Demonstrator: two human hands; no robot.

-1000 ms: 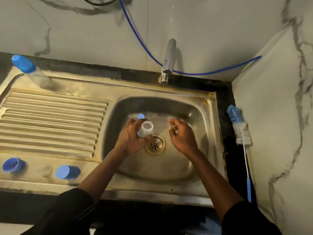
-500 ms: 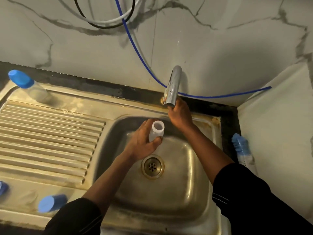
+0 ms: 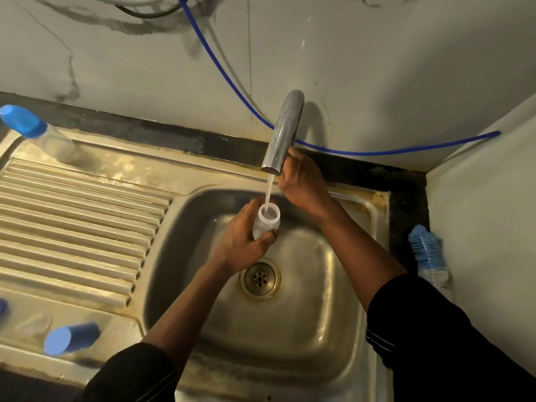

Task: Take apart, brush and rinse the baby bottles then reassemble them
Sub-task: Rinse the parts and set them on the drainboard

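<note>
**Open bottle held under the running tap**

Far to the left of the left hand and beyond it, a capped bottle [image 3: 37,132] with a blue top sits at the back corner of the drainboard [image 3: 81,227]. Nearer the person, also well left of that hand, a blue cap [image 3: 71,338] lies on its side on the drainboard's flat front strip. The left hand [image 3: 243,242] is over the sink [image 3: 304,329], fingers and thumb curled round the body of a clear open bottle [image 3: 266,220], mouth up. A thin stream of water [image 3: 269,190] falls from the tap [image 3: 284,132] into that mouth. The drain [image 3: 260,278] lies just nearside of the left hand. Just right of the bottle and beyond it, the right hand [image 3: 301,178] reaches behind the spout; its fingers are hidden, so I cannot tell whether they grip or lie spread. Well right of that hand, a bottle brush [image 3: 429,256] lies on the dark counter by the wall.
</note>
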